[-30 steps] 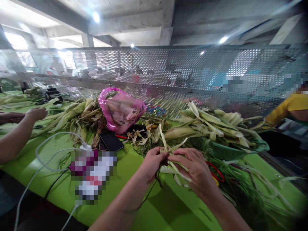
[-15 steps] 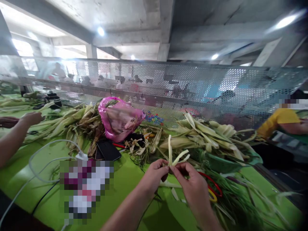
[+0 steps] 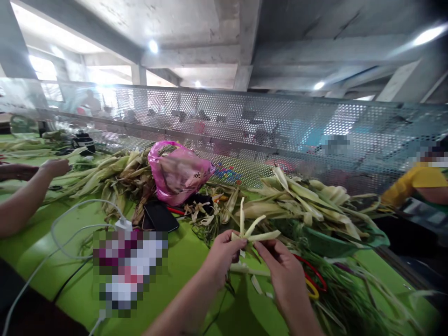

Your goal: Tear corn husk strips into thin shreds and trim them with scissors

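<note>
My left hand (image 3: 224, 254) pinches a small bundle of pale corn-husk strips (image 3: 252, 228) that fan out upward and to the right above its fingers. My right hand (image 3: 285, 270) sits just right of it, with thumb and fingers closing on the lower end of the same strips. Both hands hover over the bright green table (image 3: 189, 261). More loose husk strips (image 3: 245, 269) lie on the table under my hands.
A green basin (image 3: 325, 233) heaped with corn husks stands to the right, by red and yellow scissors (image 3: 311, 280). A pink plastic bag (image 3: 177, 170), a black phone (image 3: 161, 217) and white cables (image 3: 70, 224) lie left. A co-worker's arm (image 3: 24, 200) rests far left; another person in yellow (image 3: 420, 184) sits right. A perforated metal screen (image 3: 245, 126) closes the back.
My hands have lifted the husk strips off the table and turned them, so the strips now fan out above my left fingers. My right hand has slipped lower on the bundle.
</note>
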`<state>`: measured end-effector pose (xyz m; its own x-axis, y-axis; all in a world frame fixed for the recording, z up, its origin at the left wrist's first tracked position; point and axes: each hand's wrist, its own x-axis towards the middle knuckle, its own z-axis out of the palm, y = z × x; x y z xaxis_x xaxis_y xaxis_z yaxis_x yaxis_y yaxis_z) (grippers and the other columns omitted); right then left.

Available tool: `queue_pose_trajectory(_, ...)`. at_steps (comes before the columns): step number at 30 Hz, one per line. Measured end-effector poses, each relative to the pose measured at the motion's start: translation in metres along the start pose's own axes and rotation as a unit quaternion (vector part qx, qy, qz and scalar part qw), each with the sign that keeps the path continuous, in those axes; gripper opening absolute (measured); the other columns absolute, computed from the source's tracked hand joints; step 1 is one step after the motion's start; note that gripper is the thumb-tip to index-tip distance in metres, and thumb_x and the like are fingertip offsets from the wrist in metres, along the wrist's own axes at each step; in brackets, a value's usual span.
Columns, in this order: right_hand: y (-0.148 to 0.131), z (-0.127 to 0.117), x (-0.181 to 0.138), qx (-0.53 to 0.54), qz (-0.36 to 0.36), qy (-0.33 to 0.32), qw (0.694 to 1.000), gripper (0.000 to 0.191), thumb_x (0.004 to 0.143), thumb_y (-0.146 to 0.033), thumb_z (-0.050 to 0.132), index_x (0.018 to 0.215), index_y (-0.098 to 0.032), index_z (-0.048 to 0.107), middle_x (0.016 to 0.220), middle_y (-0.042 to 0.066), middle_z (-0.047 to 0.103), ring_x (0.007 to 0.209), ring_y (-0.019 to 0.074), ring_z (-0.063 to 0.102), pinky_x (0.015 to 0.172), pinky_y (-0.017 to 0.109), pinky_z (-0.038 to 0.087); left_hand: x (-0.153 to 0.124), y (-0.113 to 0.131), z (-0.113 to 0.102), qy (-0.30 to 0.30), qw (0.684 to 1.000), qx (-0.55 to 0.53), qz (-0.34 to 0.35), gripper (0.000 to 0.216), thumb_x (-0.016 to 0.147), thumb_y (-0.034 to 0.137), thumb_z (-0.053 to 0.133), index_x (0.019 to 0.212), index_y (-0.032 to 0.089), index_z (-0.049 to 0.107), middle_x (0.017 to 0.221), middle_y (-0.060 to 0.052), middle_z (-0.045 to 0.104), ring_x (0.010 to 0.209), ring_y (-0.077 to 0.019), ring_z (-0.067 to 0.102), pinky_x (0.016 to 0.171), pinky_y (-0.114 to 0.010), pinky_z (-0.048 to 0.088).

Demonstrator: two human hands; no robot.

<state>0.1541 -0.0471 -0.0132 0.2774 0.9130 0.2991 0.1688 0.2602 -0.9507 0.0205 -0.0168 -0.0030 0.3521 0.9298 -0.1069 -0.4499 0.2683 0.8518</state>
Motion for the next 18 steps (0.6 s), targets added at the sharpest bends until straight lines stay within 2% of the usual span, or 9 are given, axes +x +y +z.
queue_pose_trajectory(2, -0.004, -0.004, 0.000, -0.114, -0.092, 0.001, 0.989, 0.019, 0.078, -0.037, 0.068, 0.086, -0.020, 0.069, 0.081, 0.005, 0.069, 0.076, 0.0216, 0.062, 0.074, 0.034, 0.049, 0.002, -0.001, -0.001, 0.015, 1.000, 0.018, 0.004, 0.028, 0.060, 0.035, 0.070, 0.070, 0.017, 0.050, 0.050, 0.008, 0.037, 0.044, -0.0047, 0.025, 0.046, -0.022, 0.015)
queue_pose_trajectory(5, -0.011, -0.009, 0.002, -0.240, -0.256, -0.009, 0.936, 0.009, 0.081, -0.030, 0.065, 0.085, -0.022, 0.069, 0.088, 0.007, 0.067, 0.085, 0.0235, 0.061, 0.082, 0.037, 0.047, 0.006, -0.005, -0.004, 0.031, 0.995, 0.081, 0.044, 0.016, 0.061, 0.023, 0.063, 0.066, 0.016, 0.050, 0.055, 0.005, 0.043, 0.050, -0.0066, 0.033, 0.051, -0.021, 0.023)
queue_pose_trajectory(6, -0.013, -0.010, 0.002, -0.264, -0.293, -0.017, 0.919, 0.007, 0.081, -0.028, 0.064, 0.085, -0.023, 0.069, 0.091, 0.007, 0.067, 0.089, 0.0241, 0.061, 0.085, 0.038, 0.047, 0.008, -0.006, -0.005, 0.028, 0.992, 0.107, 0.062, 0.012, 0.060, 0.019, 0.061, 0.065, 0.016, 0.050, 0.057, 0.005, 0.044, 0.054, -0.0074, 0.035, 0.053, -0.021, 0.026)
queue_pose_trajectory(8, -0.016, -0.012, 0.004, -0.295, -0.326, -0.044, 0.897, 0.007, 0.083, -0.026, 0.062, 0.085, -0.024, 0.068, 0.097, 0.008, 0.067, 0.093, 0.0245, 0.061, 0.087, 0.039, 0.047, 0.010, -0.009, -0.006, 0.011, 0.982, 0.166, 0.091, 0.009, 0.059, 0.014, 0.057, 0.064, 0.016, 0.049, 0.058, 0.004, 0.044, 0.058, -0.0086, 0.037, 0.056, -0.021, 0.028)
queue_pose_trajectory(10, -0.018, -0.013, 0.006, -0.301, -0.315, -0.064, 0.898, 0.007, 0.084, -0.027, 0.061, 0.085, -0.024, 0.068, 0.095, 0.007, 0.067, 0.091, 0.0240, 0.061, 0.084, 0.038, 0.048, 0.010, -0.011, -0.006, -0.019, 0.967, 0.226, 0.117, 0.008, 0.060, 0.012, 0.055, 0.066, 0.016, 0.052, 0.060, 0.004, 0.043, 0.060, -0.0092, 0.036, 0.057, -0.022, 0.028)
queue_pose_trajectory(12, -0.019, -0.014, 0.008, -0.281, -0.274, -0.061, 0.918, 0.009, 0.083, -0.030, 0.061, 0.082, -0.023, 0.067, 0.086, 0.006, 0.067, 0.083, 0.0225, 0.062, 0.076, 0.035, 0.049, 0.006, -0.011, -0.004, -0.052, 0.955, 0.256, 0.140, 0.009, 0.063, 0.012, 0.053, 0.072, 0.015, 0.055, 0.063, 0.004, 0.044, 0.062, -0.0095, 0.036, 0.057, -0.022, 0.028)
queue_pose_trajectory(15, -0.020, -0.015, 0.010, -0.225, -0.172, -0.038, 0.958, 0.016, 0.079, -0.036, 0.065, 0.075, -0.021, 0.063, 0.073, 0.003, 0.063, 0.068, 0.0191, 0.058, 0.065, 0.031, 0.048, -0.001, -0.008, 0.000, -0.092, 0.958, 0.233, 0.139, 0.015, 0.067, 0.013, 0.053, 0.081, 0.015, 0.058, 0.067, 0.003, 0.044, 0.062, -0.0095, 0.036, 0.057, -0.021, 0.029)
queue_pose_trajectory(18, -0.019, -0.013, 0.012, -0.140, -0.065, -0.034, 0.987, 0.026, 0.071, -0.042, 0.072, 0.071, -0.020, 0.059, 0.067, 0.000, 0.060, 0.063, 0.0166, 0.055, 0.061, 0.028, 0.046, -0.005, -0.004, 0.002, -0.097, 0.964, 0.213, 0.126, 0.015, 0.069, 0.018, 0.058, 0.084, 0.014, 0.059, 0.070, 0.002, 0.047, 0.065, -0.0101, 0.039, 0.061, -0.021, 0.032)
